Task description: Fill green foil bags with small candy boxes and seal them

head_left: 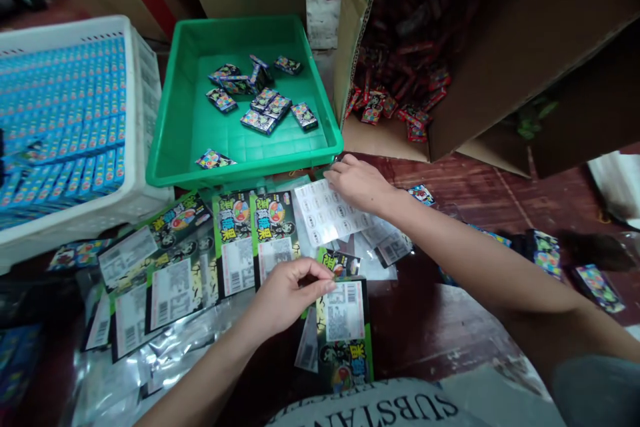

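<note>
My left hand (290, 293) pinches the upper edge of a printed candy bag (345, 310), black and green with a white barcode panel, lying near my lap. Bent over the top edge of a white sticker sheet (320, 213) with oval printed labels, my right hand (357, 181) has its fingers closed at the sheet, beside the green tray's front rim. Under and around the sheet lie clear plastic bags (385, 270). More printed candy bags (235, 240) lie overlapping to the left, several with white barcode panels. The tips of my right fingers are partly hidden.
A green tray (190, 177) holds several small dark candy boxes (265, 110). At left, a white crate (143, 73) is packed with blue boxes. A cardboard carton (385, 140) with red packs stands at right. Loose small boxes (597, 287) lie on the dark red surface.
</note>
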Motion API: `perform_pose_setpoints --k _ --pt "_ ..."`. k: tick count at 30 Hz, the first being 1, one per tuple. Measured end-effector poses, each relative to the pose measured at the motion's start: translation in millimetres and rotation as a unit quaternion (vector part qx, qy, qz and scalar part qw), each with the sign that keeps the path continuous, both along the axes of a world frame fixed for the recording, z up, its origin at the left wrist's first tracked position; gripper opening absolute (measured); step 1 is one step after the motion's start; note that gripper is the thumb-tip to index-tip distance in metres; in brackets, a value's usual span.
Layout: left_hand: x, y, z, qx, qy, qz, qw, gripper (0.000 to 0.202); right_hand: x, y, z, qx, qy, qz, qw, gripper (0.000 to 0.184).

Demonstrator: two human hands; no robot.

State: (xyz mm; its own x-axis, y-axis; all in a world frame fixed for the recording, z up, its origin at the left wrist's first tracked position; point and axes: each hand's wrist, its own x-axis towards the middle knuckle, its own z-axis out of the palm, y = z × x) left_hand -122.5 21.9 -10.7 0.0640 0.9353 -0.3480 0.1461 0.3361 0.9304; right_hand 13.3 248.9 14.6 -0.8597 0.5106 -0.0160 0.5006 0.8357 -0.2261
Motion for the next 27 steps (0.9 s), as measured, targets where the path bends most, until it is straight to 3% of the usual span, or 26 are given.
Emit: perform_pose_setpoints --k 6,10,13,15,18,20,23,25,27 --pt "-2.4 0.5 -7.4 -0.013 -0.004 0.002 1.000 0.016 2.5 10.6 -15.5 -0.105 0.058 -0.044 0.992 0.009" --pt "-1.0 0.3 -10.5 -0.010 0.005 -0.007 1.000 0.016 6.4 14.5 -15.3 -0.126 0.030 -0.063 0.990 0.006" --pt "0.4 -4.1 2.6 0.022 0.067 -0.039 0.997 0.013 8.3 16.7 -12.7 -0.121 0.004 -0.026 0.992 0.015" --pt "-4.5 -1.5 18.6 0.086 0.151 -0.047 0.984 0.012 10.3 17.8 -11.9 -0.127 -0.004 0.006 0.992 0.017" --pt "-26.4 26.0 37.9 0.190 0.268 0.023 0.944 0.014 13.2 18.6 -11.2 -0.139 0.001 0.041 0.989 0.016" --pt "-46.8 58.6 39.5 0.203 0.285 0.074 0.934 0.038 14.5 18.3 -9.2 -0.153 0.030 0.064 0.986 0.015" --pt "-68.5 105.8 28.9 0.122 0.151 0.071 0.979 0.072 17.4 16.6 -2.8 -0.180 0.094 0.083 0.976 0.011" --pt "-70.9 123.8 21.0 0.052 0.050 0.081 0.994 0.074 21.1 15.1 1.7 -0.185 0.130 0.064 0.972 0.013" --pt "-66.5 129.0 15.6 0.025 0.013 0.108 0.994 0.072 25.6 13.2 4.5 -0.174 0.150 0.031 0.973 0.019"
